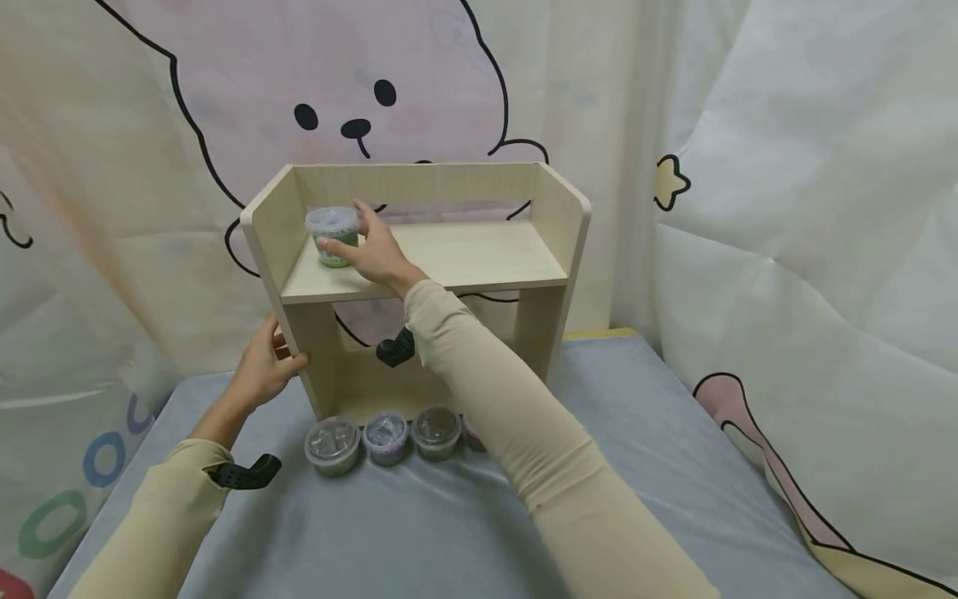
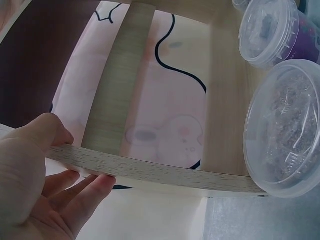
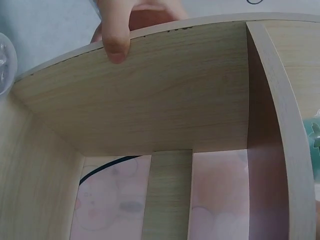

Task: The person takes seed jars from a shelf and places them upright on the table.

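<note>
A small two-tier wooden desk shelf (image 1: 471, 254) stands on the table. My right hand (image 1: 382, 256) holds a clear-lidded plastic tub (image 1: 332, 220) with green contents, thumb in front and fingers behind it. The tub is at the left end of the upper board. Lower down, my left hand (image 1: 262, 366) grips the front edge of the shelf's left side panel (image 2: 165, 172), thumb on the inner face and fingers outside. In the right wrist view only a sliver of the green tub (image 3: 314, 145) shows at the right edge.
A row of lidded tubs lines the table before the shelf: a greyish one (image 1: 333, 445), a purple one (image 1: 386, 438) and a dark-topped one (image 1: 437, 433). Another is partly behind my right sleeve. A blue-grey cloth (image 1: 359, 541) covers the table; printed curtains (image 1: 808, 208) hang around it.
</note>
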{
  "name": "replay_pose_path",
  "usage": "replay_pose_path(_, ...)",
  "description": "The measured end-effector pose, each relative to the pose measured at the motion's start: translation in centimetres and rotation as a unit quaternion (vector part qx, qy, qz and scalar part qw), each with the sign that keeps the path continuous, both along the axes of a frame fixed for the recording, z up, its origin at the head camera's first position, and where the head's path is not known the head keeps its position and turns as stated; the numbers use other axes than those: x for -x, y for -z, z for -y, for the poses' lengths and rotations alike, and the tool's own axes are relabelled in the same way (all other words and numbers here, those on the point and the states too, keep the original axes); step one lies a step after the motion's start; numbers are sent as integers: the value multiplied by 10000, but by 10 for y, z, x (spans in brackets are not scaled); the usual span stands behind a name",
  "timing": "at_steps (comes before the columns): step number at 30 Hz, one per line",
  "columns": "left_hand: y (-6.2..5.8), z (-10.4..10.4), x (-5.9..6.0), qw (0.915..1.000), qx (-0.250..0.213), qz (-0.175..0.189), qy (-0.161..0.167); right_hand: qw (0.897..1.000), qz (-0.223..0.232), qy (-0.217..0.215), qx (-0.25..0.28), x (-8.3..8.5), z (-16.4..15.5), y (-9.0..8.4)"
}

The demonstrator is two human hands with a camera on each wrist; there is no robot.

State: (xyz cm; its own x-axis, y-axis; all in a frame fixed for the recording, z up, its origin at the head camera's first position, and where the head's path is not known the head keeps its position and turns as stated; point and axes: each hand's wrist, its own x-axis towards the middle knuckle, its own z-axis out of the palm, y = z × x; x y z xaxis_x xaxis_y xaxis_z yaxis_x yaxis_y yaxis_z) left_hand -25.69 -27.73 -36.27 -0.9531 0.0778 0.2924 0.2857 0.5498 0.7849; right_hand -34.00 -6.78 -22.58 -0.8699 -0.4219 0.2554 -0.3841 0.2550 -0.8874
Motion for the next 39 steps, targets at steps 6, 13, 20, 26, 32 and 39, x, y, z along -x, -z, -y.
replay_pose_path(6,0,0,-1,10000,1,98,4,9996,-1,242,123,-1,4,1)
replay_pose_path(13,-1,1,1,10000,-22,58,76,9976,-248,605,-242,-5,9,2)
replay_pose_path(20,1,1,3,10000,-39,47,73,9984,-74,566,-33,-10,6,2)
replay_pose_path(26,2,1,1,10000,-23,19,45,9992,101,329,181,-10,3,4)
replay_pose_path(32,6,-2,-1,9999,-2,15,123,9997,85,117,220,-18,-5,8)
replay_pose_path(39,6,-1,2,9996,-166,-115,189,9988,126,-362,316,-29,-21,4)
